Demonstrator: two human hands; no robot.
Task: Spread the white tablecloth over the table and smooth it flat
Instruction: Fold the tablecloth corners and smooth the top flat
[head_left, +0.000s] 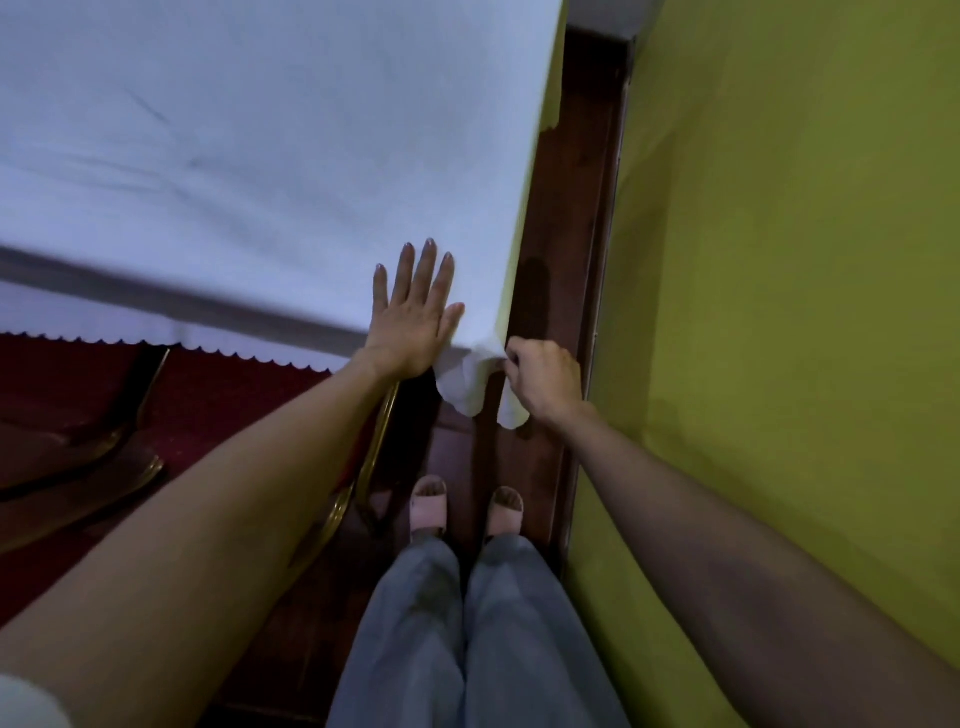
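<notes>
Tablecloth (234, 156) under flat left hand (413, 332), corner pinched by right hand (543, 376).

A green wall (779, 260) rises beside dark wooden flooring (566, 249), with a gold-framed chair (358, 488) on red carpet (62, 374).

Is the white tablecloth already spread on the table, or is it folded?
Spread: the tablecloth covers the tabletop, scalloped hem hanging; faint creases remain.

White tablecloth (249, 156) with scalloped hem, yellow-green wall (779, 260), dark red carpet (208, 405), seemingly grey-blue trousers (467, 649).
</notes>
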